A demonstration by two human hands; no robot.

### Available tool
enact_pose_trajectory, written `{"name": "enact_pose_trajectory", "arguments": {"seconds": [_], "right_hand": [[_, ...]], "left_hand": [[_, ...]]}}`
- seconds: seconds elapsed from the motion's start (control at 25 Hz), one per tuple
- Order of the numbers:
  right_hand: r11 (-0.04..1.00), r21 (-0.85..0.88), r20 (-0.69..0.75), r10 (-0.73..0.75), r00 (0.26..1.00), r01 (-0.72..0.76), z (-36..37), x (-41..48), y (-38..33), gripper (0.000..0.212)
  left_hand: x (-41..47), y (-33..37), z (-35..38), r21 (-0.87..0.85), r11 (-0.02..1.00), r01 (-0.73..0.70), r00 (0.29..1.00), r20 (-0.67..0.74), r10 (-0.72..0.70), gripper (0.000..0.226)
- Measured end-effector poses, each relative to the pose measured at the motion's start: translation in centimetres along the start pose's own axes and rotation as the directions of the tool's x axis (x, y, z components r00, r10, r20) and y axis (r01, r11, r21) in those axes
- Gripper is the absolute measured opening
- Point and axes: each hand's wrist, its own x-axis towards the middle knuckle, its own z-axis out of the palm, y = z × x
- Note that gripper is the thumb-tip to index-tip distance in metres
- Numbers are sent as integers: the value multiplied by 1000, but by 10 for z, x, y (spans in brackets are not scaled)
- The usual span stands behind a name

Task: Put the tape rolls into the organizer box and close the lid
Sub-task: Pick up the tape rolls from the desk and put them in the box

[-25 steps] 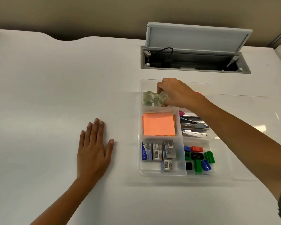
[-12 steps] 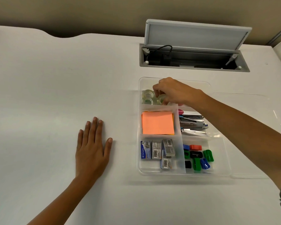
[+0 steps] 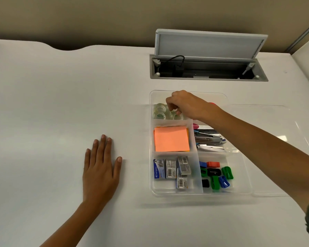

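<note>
A clear organizer box (image 3: 177, 192) with several compartments sits on the white desk. Its far-left compartment holds three clear tape rolls (image 3: 160, 112). My right hand (image 3: 187, 106) reaches into that compartment from the right. Its fingers are curled onto the nearest tape roll (image 3: 177, 117), which rests on the compartment floor. The clear lid (image 3: 269, 148) lies flat on the desk just right of the box, partly under my forearm. My left hand (image 3: 101, 166) lies flat on the desk, left of the box, fingers spread and holding nothing.
Other compartments hold an orange sticky-note pad (image 3: 171, 139), staple boxes (image 3: 171, 169), staplers (image 3: 209, 139) and coloured sharpeners (image 3: 216, 173). Behind the box a grey cable hatch (image 3: 207, 68) stands open with its flap raised. A wall runs along the desk's far edge.
My right hand has shifted slightly left within the tape compartment, staying on the tape roll. The left hand has stayed flat on the desk.
</note>
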Motion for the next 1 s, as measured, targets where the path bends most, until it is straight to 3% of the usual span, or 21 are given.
{"name": "enact_pose_trajectory", "arguments": {"seconds": [0.36, 0.68, 0.8, 1.0], "right_hand": [[999, -43, 20, 9, 1000, -8, -1, -10, -3, 18], [997, 37, -190, 80, 978, -74, -23, -37, -13, 24], [992, 65, -349, 124, 929, -108, -28, -64, -23, 17], [971, 115, -608, 236, 758, -210, -28, -123, -57, 16]], "left_hand": [[0, 0, 1, -17, 1000, -4, 1000, -21, 3, 65], [-1, -1, 0, -43, 999, -11, 1000, -28, 10, 66], [0, -2, -1, -85, 996, -12, 1000, -19, 10, 68], [-5, 7, -17, -379, 925, 20, 998, 56, 1, 62]]}}
